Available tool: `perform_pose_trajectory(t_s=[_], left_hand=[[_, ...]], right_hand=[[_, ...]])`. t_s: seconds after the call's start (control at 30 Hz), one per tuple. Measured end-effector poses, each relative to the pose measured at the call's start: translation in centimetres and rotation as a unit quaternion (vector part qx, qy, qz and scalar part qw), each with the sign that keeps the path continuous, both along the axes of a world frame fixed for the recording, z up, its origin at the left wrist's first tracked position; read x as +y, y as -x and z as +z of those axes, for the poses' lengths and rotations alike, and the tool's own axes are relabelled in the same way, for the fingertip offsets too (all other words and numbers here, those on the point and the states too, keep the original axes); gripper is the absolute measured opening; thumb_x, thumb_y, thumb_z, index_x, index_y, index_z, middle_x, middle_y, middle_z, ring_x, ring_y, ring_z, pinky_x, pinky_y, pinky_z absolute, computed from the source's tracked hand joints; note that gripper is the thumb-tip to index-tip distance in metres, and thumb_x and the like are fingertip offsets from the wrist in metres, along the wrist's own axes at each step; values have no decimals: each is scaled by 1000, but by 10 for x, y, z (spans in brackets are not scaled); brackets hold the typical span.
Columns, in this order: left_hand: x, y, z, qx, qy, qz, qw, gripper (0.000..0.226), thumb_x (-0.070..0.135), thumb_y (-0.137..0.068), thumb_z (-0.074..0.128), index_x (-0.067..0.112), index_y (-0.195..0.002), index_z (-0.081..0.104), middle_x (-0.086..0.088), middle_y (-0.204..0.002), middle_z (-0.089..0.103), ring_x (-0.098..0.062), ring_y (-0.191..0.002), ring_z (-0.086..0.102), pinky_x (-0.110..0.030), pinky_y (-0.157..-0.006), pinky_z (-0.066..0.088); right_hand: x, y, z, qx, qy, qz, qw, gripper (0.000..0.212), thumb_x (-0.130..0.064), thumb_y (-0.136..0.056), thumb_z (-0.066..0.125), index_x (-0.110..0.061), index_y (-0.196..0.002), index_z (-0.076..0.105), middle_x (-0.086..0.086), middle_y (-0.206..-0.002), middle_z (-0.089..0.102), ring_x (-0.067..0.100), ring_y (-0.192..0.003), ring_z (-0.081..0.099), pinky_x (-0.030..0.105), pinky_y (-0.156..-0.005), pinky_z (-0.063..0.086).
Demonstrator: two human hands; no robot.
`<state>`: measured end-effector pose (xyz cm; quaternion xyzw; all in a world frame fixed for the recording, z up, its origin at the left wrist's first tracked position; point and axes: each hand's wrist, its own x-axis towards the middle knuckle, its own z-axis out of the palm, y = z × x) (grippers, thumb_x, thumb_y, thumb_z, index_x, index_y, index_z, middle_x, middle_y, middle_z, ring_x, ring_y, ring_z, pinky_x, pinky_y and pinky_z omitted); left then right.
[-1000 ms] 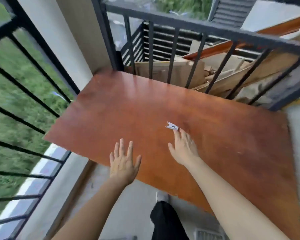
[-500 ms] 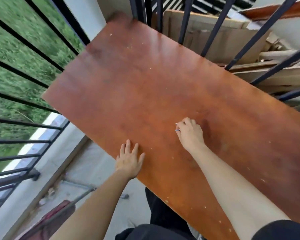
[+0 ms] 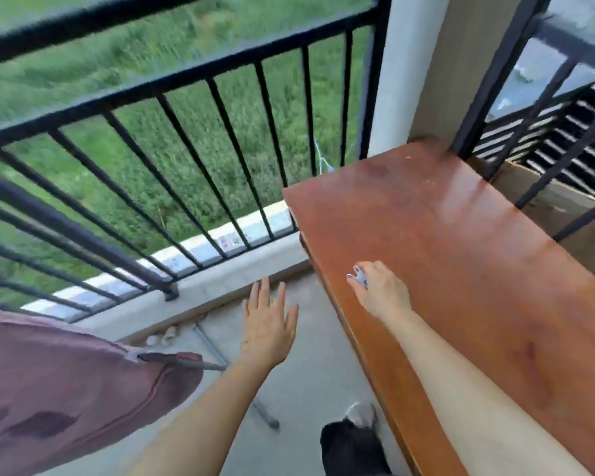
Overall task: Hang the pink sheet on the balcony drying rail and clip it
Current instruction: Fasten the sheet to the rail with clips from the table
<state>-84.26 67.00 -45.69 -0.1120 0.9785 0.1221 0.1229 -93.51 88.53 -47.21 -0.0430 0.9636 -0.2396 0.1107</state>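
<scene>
The pink sheet hangs draped over a metal drying rail at the lower left, with darker wet patches on it. My right hand is closed around a small white clip just above the left edge of the brown wooden table. My left hand floats over the concrete floor with fingers spread and nothing in it, between the sheet and the table.
A black balcony railing runs across the left and top, with grass beyond. A second railing and cardboard stand behind the table. The rack's metal leg crosses the floor. My dark trouser leg and shoe are below.
My right hand picked the clip up off the table and holds it. My view swung left, bringing the sheet and railing into sight. My left hand left the table edge.
</scene>
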Motion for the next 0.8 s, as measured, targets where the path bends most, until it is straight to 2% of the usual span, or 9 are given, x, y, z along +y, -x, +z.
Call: perform_pose_trajectory(t_s=[0.07, 0.2, 0.3, 0.4, 0.47, 0.57, 0.63, 0.73, 0.8], left_hand=[[-42, -41, 10, -5, -6, 15, 1000, 63, 56, -98, 19, 25, -152, 27, -4, -164, 9, -25, -150, 8, -43, -120, 13], [-130, -136, 25, 3, -7, 56, 998, 89, 61, -81, -6, 23, -149, 35, -5, -162, 19, -24, -148, 20, -42, -118, 21], [-202, -214, 34, 2, -13, 133, 991, 78, 58, -88, 0, 25, -148, 36, -4, -161, 24, -25, -146, 25, -43, -115, 24], [-278, -295, 45, 54, -26, 243, 968, 69, 55, -91, 15, 22, -141, 48, -11, -151, 42, -34, -136, 41, -46, -109, 31], [-326, -352, 59, 73, 6, 324, 943, 71, 54, -89, 15, 20, -142, 49, -12, -152, 41, -34, -136, 42, -47, -109, 34], [-383, -437, 84, 83, 37, 446, 890, 70, 53, -93, 5, 24, -153, 25, -5, -163, 15, -27, -148, 18, -45, -118, 16], [-415, -494, 95, 110, 71, 514, 848, 61, 50, -100, 11, 25, -155, 17, -4, -164, 6, -24, -150, 8, -43, -120, 8], [-451, -576, 107, 130, 105, 602, 781, 62, 53, -99, 20, 23, -153, 25, -7, -163, 11, -27, -149, 15, -46, -118, 15], [-472, -624, 114, 137, 118, 644, 743, 75, 60, -91, 11, 21, -152, 30, -10, -162, 16, -29, -147, 19, -46, -116, 18]], right_hand=[[-49, -27, 17, 25, -3, 42, 999, 33, -42, -92, 59, -22, -118, 61, 4, -114, 60, 31, -108, 60, 38, -82, 49], [-155, -99, 40, 11, -43, 160, 986, 36, -46, -93, 53, -23, -121, 56, 2, -122, 58, 26, -113, 59, 36, -87, 46], [-244, -157, 50, 15, -65, 271, 960, 41, -48, -94, 51, -20, -124, 55, 4, -125, 58, 28, -115, 58, 37, -89, 46], [-344, -212, 68, 49, -81, 374, 923, 37, -47, -93, 50, -21, -119, 54, 7, -120, 60, 33, -108, 61, 40, -83, 49], [-412, -252, 82, 83, -65, 442, 891, 38, -46, -92, 52, -22, -122, 54, 8, -121, 61, 35, -106, 62, 40, -81, 50], [-509, -317, 102, 117, -33, 517, 847, 45, -46, -91, 55, -18, -127, 51, 8, -125, 61, 34, -108, 63, 38, -82, 49], [-567, -363, 112, 111, 10, 553, 825, 47, -44, -87, 57, -17, -125, 53, 9, -123, 62, 34, -109, 62, 38, -84, 48], [-644, -434, 121, 107, 41, 619, 777, 48, -48, -81, 58, -20, -119, 55, 7, -116, 67, 32, -103, 64, 35, -75, 46], [-690, -479, 124, 117, 57, 656, 743, 42, -48, -83, 60, -20, -114, 57, 2, -110, 69, 30, -97, 65, 31, -65, 39]])
